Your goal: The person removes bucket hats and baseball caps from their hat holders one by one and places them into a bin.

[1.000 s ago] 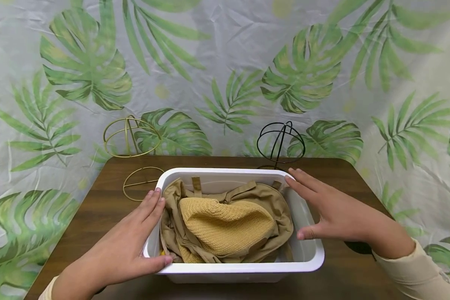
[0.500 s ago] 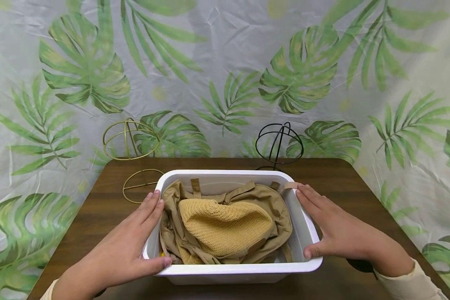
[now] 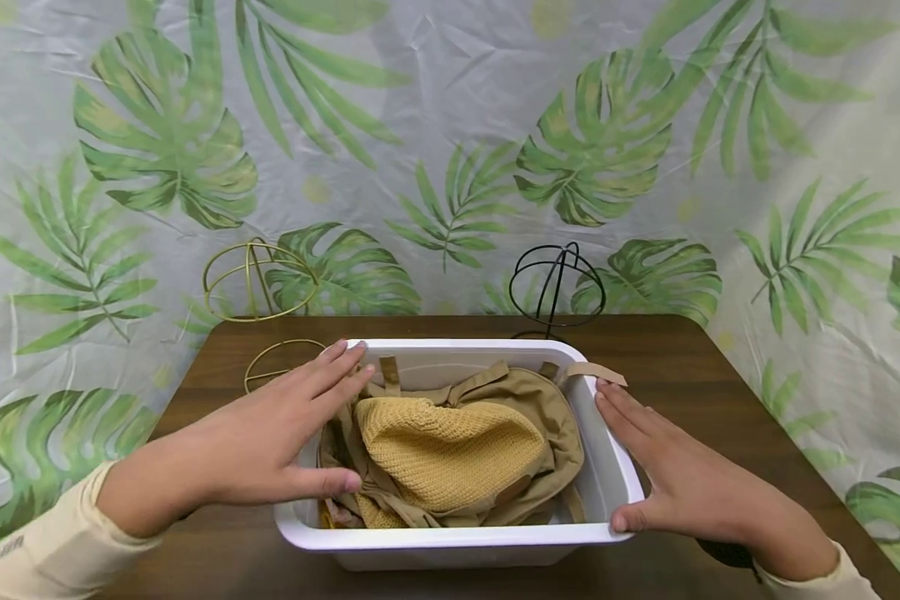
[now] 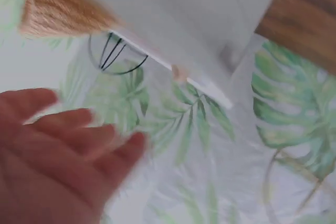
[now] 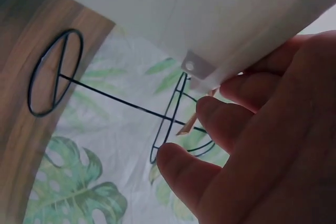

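Note:
A white plastic bin (image 3: 457, 537) stands on the table, holding khaki cloth (image 3: 566, 425) with a mustard knit piece (image 3: 450, 454) on top. A tan strap (image 3: 598, 372) hangs over its far right corner. My left hand (image 3: 262, 442) hovers over the bin's left side, fingers straight; in the left wrist view, its fingers are apart from the bin. My right hand (image 3: 693, 483) rests along the right rim, fingers extended near the strap and thumb at the near right corner. From the right wrist view, those fingers (image 5: 226, 124) lie against the bin's outer wall.
Behind the bin at left stands a gold wire stand (image 3: 258, 279) with a domed top. A black wire stand (image 3: 557, 283) of the same shape is at back right. The brown wooden table (image 3: 690, 367) ends at a leaf-print cloth backdrop (image 3: 450, 100).
My left hand has lifted off the left rim and moved right, over the bin. My right hand has come down onto the right rim, and the tan strap now lies over that rim.

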